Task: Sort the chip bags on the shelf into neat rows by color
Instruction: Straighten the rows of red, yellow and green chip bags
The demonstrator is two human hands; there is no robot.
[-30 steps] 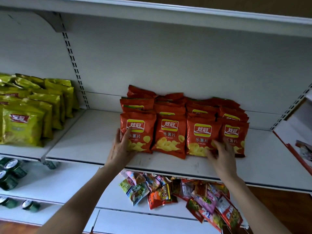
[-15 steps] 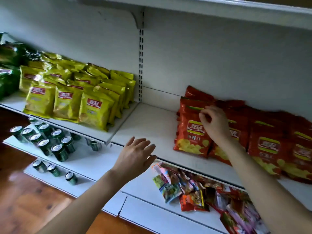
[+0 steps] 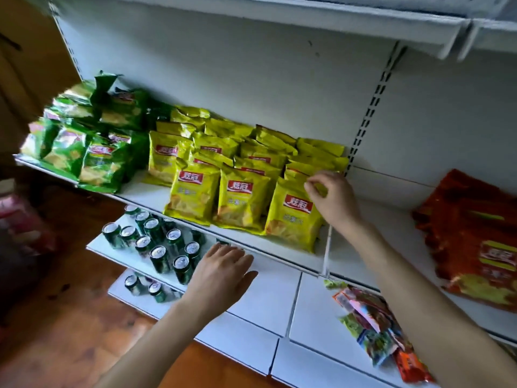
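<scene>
Three colour groups of chip bags lie on the white shelf: green bags at the left, yellow bags in rows in the middle, red bags at the right, past a bare gap. My right hand reaches over the shelf. Its curled fingers pinch the top right corner of the front rightmost yellow bag. My left hand hovers lower, over the shelf below, with its fingers relaxed and nothing in it.
Green drink cans stand on the lower shelf under the yellow bags. A loose heap of mixed snack packets lies on the lower right. A slotted upright divides the back wall. Wooden floor is at the bottom left.
My view has swung left from the red bags to the yellow and green ones. My right hand left the red bags and now pinches a yellow bag. My left hand dropped lower.
</scene>
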